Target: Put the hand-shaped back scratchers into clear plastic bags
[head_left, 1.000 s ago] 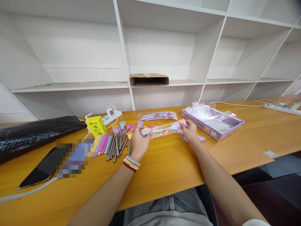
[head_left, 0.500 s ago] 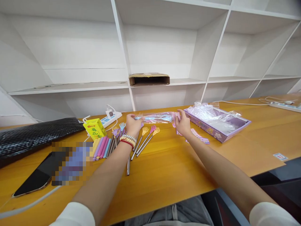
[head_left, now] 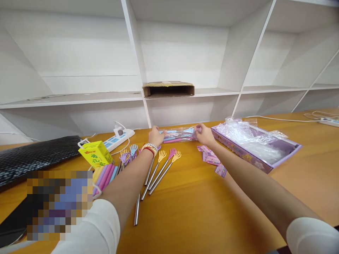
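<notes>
Near the back of the table, clear plastic bags of back scratchers (head_left: pixel 178 134), with blue and pink parts showing through, lie between my hands. My left hand (head_left: pixel 156 137) is closed at their left end, thumb and fingers pinching the plastic. At the right end my right hand (head_left: pixel 204 134) pinches the bags too, fingers bent. Just in front of my left hand are loose back scratchers (head_left: pixel 164 173) with metal rods and yellow, pink, blue or purple claw heads, partly covered by my left forearm. Coloured handle tubes (head_left: pixel 105 178) lie left of that forearm.
Pink-purple cards (head_left: pixel 212 158) lie right of centre. A purple display box (head_left: pixel 243 156) holds crumpled clear bags. At left are a yellow drink carton (head_left: pixel 95 154), a power strip (head_left: pixel 119 139) and a black wrapped bundle (head_left: pixel 39 158). White shelving with a cardboard box (head_left: pixel 168 90) stands behind.
The view has moved closer to the table. The bags between my hands now show pink and blue parts lengthwise, and my left hand's grip has shifted. The cards are more fully exposed.
</notes>
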`<action>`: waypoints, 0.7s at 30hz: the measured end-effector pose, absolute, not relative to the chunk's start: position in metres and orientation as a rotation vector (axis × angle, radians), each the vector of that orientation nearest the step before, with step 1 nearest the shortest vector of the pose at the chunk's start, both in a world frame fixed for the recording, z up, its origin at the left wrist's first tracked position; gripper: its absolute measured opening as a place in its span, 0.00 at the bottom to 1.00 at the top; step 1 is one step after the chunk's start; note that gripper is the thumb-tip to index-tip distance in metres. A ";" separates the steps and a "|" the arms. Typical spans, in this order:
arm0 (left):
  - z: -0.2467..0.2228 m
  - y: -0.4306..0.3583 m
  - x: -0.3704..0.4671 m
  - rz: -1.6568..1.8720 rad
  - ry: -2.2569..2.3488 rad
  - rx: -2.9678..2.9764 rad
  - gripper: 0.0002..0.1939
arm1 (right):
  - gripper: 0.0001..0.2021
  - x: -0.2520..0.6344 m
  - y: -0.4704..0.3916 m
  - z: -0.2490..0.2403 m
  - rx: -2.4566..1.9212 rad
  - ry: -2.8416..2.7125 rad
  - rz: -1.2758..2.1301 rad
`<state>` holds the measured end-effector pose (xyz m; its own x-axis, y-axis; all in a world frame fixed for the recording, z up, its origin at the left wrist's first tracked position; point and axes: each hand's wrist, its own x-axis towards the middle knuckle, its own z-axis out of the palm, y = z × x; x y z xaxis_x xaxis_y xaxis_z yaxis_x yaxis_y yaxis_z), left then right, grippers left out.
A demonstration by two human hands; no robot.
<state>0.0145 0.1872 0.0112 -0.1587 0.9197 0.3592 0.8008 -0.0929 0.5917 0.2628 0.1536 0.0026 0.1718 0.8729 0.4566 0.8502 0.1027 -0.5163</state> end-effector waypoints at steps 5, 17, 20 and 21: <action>0.001 0.202 0.019 0.925 2.026 2.017 0.20 | 0.17 0.269 0.174 -0.005 -1.816 -1.635 0.154; -0.009 0.186 0.024 0.591 2.184 2.156 0.31 | 0.20 0.269 0.185 -0.033 -1.829 -1.648 0.164; -0.006 0.179 0.022 0.610 2.174 2.163 0.31 | 0.22 0.266 0.176 -0.033 -1.850 -1.656 0.099; -0.005 0.176 0.022 0.631 2.167 2.168 0.31 | 0.23 0.265 0.172 -0.032 -1.843 -1.661 0.066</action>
<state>0.0215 0.1759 -0.0047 -0.0402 0.9617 0.2710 0.9569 -0.0411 0.2875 0.2652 0.1724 -0.0320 0.1970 0.9059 0.3748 0.8731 0.0118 -0.4873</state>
